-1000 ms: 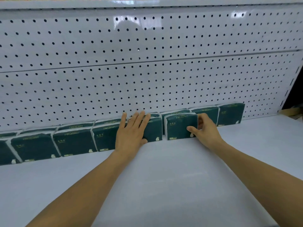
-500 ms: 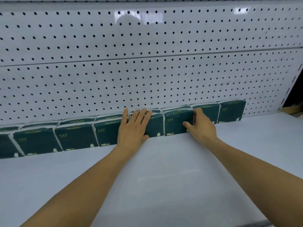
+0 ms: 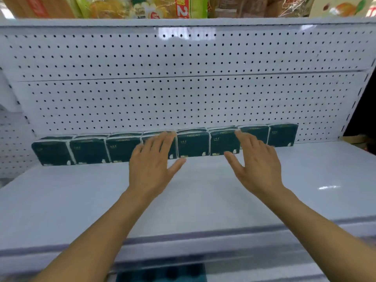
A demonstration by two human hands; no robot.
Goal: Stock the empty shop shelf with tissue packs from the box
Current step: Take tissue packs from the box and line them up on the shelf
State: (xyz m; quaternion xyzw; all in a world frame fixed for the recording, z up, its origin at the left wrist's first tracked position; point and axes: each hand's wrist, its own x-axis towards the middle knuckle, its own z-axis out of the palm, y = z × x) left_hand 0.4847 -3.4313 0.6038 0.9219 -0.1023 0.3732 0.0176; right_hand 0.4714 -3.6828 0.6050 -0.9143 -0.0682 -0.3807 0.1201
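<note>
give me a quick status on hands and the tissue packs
Left hand open, right hand open, neither holding. Tissue packs upright in a row against the pegboard. Shelf front bare, nothing in the way.

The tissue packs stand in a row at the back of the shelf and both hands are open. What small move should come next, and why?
Probably draw both hands back and reach down for more packs. The left hand and right hand hold nothing, the row of tissue packs looks tidy against the back panel, and the front of the shelf is bare.
</note>
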